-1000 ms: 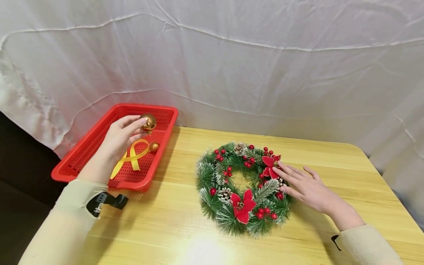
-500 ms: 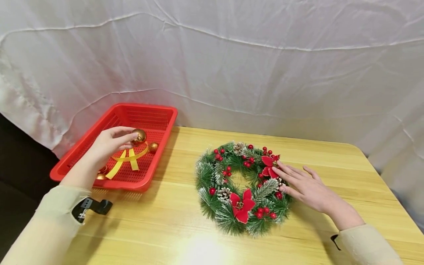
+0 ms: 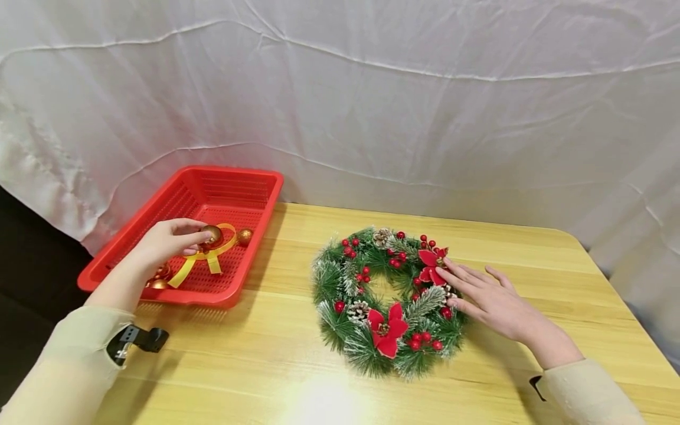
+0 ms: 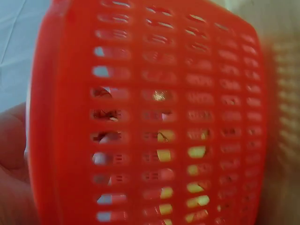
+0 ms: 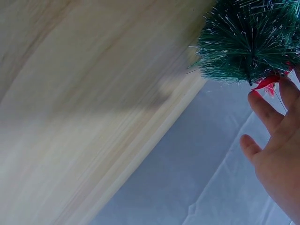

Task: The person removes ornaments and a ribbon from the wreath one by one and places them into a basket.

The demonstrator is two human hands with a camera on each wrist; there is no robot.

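Over the red plastic basket (image 3: 228, 189), my left hand (image 3: 167, 242) pinches a shiny gold bauble (image 3: 212, 236) between thumb and fingers, low inside the rim. A looped yellow ribbon (image 3: 183, 273) lies below it, partly covered by the bauble. In the left wrist view the basket's slotted wall (image 4: 136, 103) hides most of that hand. My right hand (image 3: 491, 301) rests with extended fingers on the right side of a green Christmas wreath (image 3: 340, 277), fingertips at a red poinsettia flower (image 3: 432, 264). The right wrist view shows its fingers against the wreath's red petal (image 5: 269, 83).
A small glittery gold ball (image 3: 245, 236) lies by the basket's right wall, and more gold and red baubles (image 3: 159, 283) sit at its near left. The wooden table (image 3: 265, 354) ends at a pale cloth backdrop (image 3: 372, 118).
My left hand has moved down and to the left, lowering the gold bauble into the basket. More baubles near the basket's front have come into view. The right hand stays on the wreath.
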